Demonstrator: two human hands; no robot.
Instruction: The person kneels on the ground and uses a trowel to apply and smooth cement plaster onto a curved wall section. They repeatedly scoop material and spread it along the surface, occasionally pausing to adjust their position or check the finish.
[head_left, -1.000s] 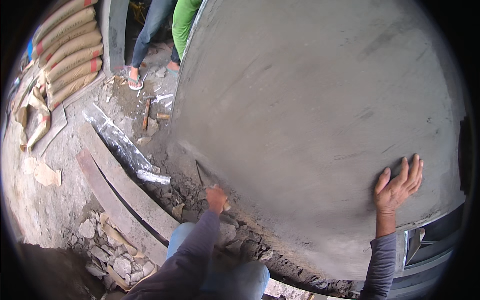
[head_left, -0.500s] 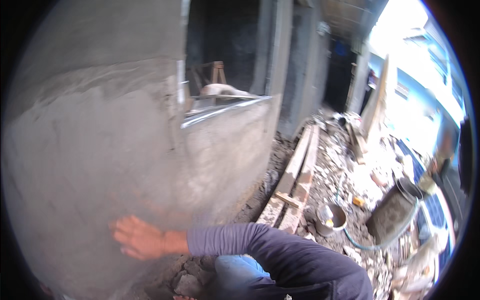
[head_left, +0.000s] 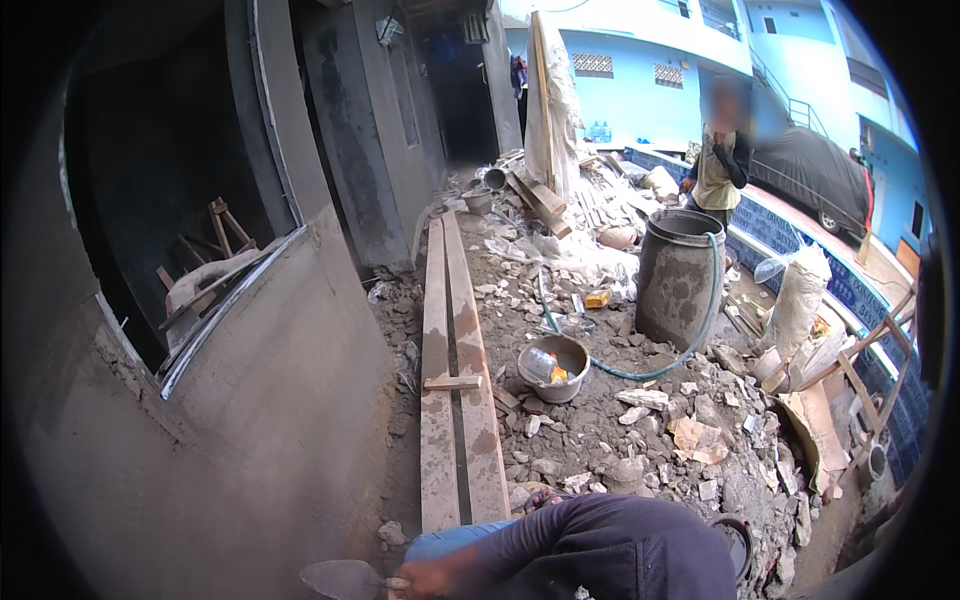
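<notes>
At the lower edge, my right hand (head_left: 432, 578) is closed around the handle of a trowel (head_left: 342, 579). Its grey metal blade points left, near the foot of the plastered wall (head_left: 250, 400). My dark-sleeved right arm bends across the bottom of the picture and hides part of my blue-clad knee (head_left: 455, 541). My left hand does not show.
Two long planks (head_left: 437, 330) lie side by side along the wall, a short wood piece (head_left: 453, 383) across them. Rubble surrounds a bucket (head_left: 553, 391) holding a plastic bottle, and a large grey drum (head_left: 680, 280) with a hose (head_left: 650, 375). Another person (head_left: 722, 165) stands beyond.
The view has swung right and away from the wall. My right hand was spread against the plaster; now it is low at the bottom edge with the trowel in its grip.
</notes>
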